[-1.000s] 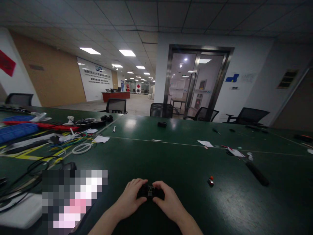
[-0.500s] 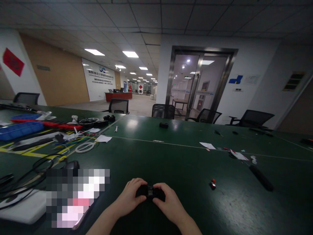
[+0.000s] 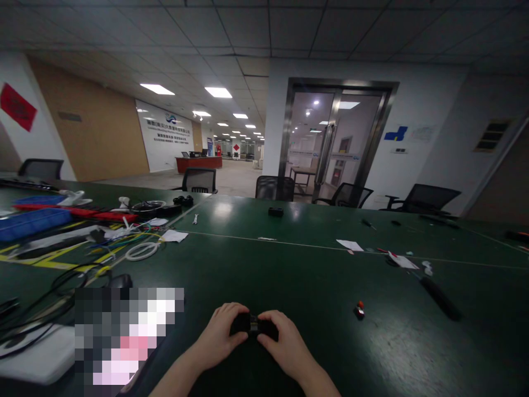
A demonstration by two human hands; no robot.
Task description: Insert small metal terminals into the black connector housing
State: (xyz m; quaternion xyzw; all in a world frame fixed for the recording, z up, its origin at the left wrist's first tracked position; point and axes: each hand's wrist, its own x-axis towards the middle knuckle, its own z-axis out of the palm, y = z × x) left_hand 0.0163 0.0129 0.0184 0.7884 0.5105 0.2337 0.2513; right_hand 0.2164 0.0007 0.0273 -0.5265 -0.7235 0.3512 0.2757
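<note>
A small black object (image 3: 253, 324) with a greyish middle part is held low over the green table, close in front of me. My left hand (image 3: 221, 333) is closed on its left end, thumb below and fingers above. On the right end, my right hand (image 3: 285, 337) grips it the same way. The fingers cover both ends, so its exact kind cannot be made out. To the right of my hands lies a small red and silver piece (image 3: 359, 310).
At right lies a black-handled tool (image 3: 440, 298), with paper scraps (image 3: 403, 260) behind it. A black block (image 3: 275, 212) and a wrench (image 3: 195, 219) are farther back. Cables (image 3: 142, 251), a blue tray (image 3: 35, 223) and a white box (image 3: 41, 355) crowd the left, beside a pixelated patch.
The view shifts slightly between frames. Both hands keep their hold on the black object in nearly the same place; the rest of the table looks unchanged.
</note>
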